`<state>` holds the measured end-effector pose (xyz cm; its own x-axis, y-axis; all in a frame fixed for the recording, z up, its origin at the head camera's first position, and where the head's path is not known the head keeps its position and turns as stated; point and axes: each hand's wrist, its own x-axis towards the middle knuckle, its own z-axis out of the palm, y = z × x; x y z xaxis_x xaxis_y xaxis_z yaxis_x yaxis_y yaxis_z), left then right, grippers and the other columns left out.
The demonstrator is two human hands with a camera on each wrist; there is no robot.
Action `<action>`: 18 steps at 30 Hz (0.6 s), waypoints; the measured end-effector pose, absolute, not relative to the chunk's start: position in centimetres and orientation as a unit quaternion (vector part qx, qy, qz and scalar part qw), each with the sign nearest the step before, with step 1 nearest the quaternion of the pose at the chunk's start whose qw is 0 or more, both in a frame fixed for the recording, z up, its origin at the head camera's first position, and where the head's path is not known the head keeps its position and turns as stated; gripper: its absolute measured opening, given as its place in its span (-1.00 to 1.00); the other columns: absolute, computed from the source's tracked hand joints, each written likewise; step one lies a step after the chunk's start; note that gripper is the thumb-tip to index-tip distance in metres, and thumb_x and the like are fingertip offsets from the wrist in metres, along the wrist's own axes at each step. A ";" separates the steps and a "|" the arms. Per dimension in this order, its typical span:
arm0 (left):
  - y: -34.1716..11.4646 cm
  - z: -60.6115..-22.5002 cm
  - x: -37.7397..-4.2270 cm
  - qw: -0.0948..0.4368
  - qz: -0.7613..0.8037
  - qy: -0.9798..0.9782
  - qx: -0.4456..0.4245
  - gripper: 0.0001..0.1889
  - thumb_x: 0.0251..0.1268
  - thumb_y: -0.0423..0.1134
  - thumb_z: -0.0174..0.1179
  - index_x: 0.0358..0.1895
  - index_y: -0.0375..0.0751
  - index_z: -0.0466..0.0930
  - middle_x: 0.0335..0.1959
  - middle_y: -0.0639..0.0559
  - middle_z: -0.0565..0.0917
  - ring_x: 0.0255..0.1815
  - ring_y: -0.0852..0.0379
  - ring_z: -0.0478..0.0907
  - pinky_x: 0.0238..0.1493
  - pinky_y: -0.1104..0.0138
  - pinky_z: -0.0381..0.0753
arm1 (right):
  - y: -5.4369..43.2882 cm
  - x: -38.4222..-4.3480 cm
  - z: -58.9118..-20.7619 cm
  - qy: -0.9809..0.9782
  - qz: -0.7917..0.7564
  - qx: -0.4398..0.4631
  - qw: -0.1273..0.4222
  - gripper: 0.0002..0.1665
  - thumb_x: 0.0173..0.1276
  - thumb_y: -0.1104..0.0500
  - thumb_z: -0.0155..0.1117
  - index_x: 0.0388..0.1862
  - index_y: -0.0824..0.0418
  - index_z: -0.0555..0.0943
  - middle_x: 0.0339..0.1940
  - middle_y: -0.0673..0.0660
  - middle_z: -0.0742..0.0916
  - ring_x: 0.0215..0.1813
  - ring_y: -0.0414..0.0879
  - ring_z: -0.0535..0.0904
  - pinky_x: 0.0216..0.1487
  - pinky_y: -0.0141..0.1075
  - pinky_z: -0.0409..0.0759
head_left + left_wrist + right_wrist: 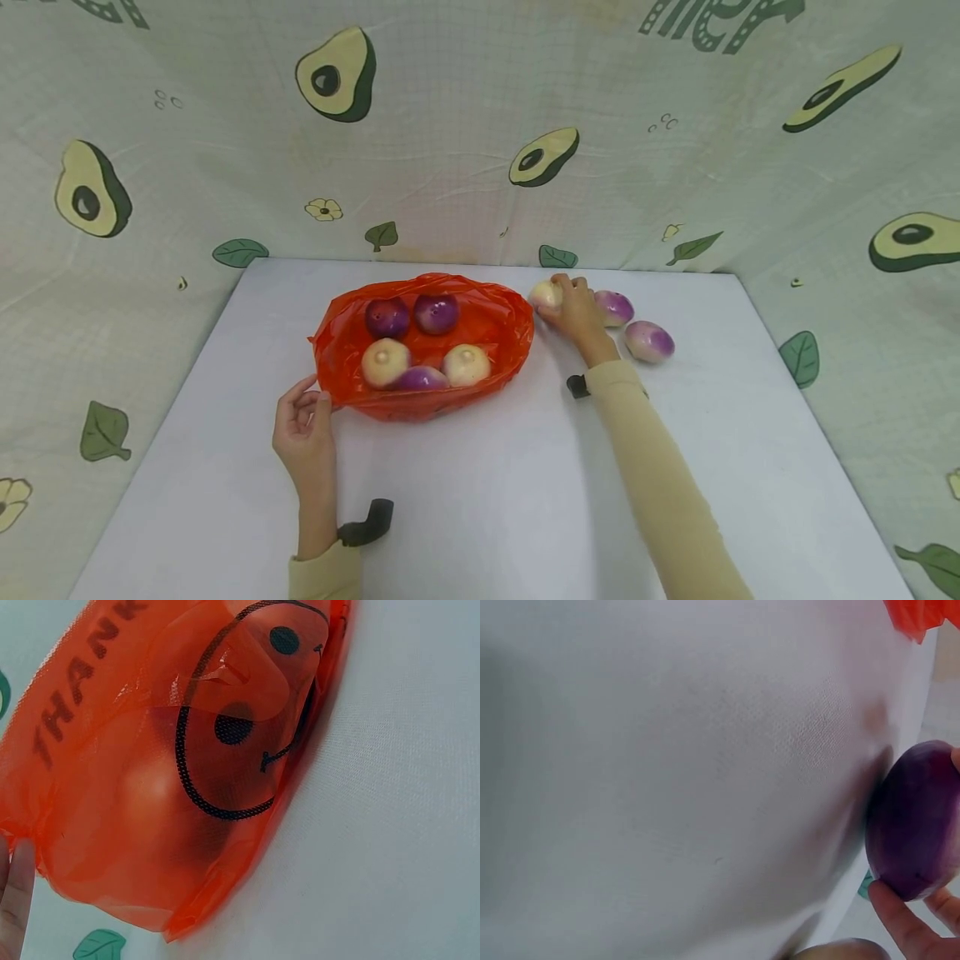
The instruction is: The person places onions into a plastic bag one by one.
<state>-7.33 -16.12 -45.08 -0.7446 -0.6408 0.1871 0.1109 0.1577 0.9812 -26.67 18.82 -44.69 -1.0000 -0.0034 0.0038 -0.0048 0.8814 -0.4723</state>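
Observation:
A red plastic bag (423, 407) lies with its mouth spread wide, and several purple-and-white turnips (386, 362) sit inside it. At the bag's near left edge, my left hand (306, 433) pinches the rim; the left wrist view shows its fingers (16, 900) at the plastic. Just past the bag's right end, my right hand (577, 321) grips a turnip (544, 296) from above. In the right wrist view, this turnip's dark purple side (911, 825) shows between the fingers. Close beside that hand are another turnip (615, 308) and a third turnip (649, 342).
The white table (480, 508) ends at the back against a hanging cloth (450, 167) printed with avocados and leaves. The cloth also rises along both sides. Each wrist wears a black strap, with a dark mount (375, 518) sticking out on the left one.

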 end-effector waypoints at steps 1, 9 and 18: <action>-16.1 -45.1 -7.3 0.302 -0.620 -0.698 0.190 -0.68 0.29 -0.27 0.11 0.09 -0.23 0.51 -0.27 0.08 0.56 -0.29 0.23 0.53 -0.14 0.61 0.56 | 18.8 -26.6 -44.7 -0.970 0.245 0.003 0.002 -0.27 0.13 -0.06 0.33 0.25 0.07 0.31 0.16 0.39 0.40 0.10 0.29 0.39 0.15 0.18 0.42; -16.0 -45.0 -7.3 0.301 -0.623 -0.696 0.191 -0.68 0.29 -0.25 0.12 0.09 -0.23 0.51 -0.26 0.07 0.56 -0.29 0.21 0.53 -0.11 0.61 0.55 | 18.6 -25.6 -44.7 -0.970 0.244 0.008 -0.013 -0.29 0.16 -0.07 0.30 0.27 0.05 0.31 0.17 0.38 0.40 0.09 0.27 0.41 0.15 0.17 0.45; -16.0 -44.9 -7.3 0.298 -0.630 -0.694 0.182 -0.67 0.27 -0.35 0.10 0.10 -0.34 0.49 -0.29 0.08 0.56 -0.32 0.24 0.51 -0.16 0.63 0.55 | 18.6 -23.7 -44.4 -0.964 0.265 0.016 -0.019 -0.34 0.19 -0.06 0.27 0.23 0.09 0.32 0.11 0.37 0.41 0.06 0.23 0.40 0.13 0.14 0.48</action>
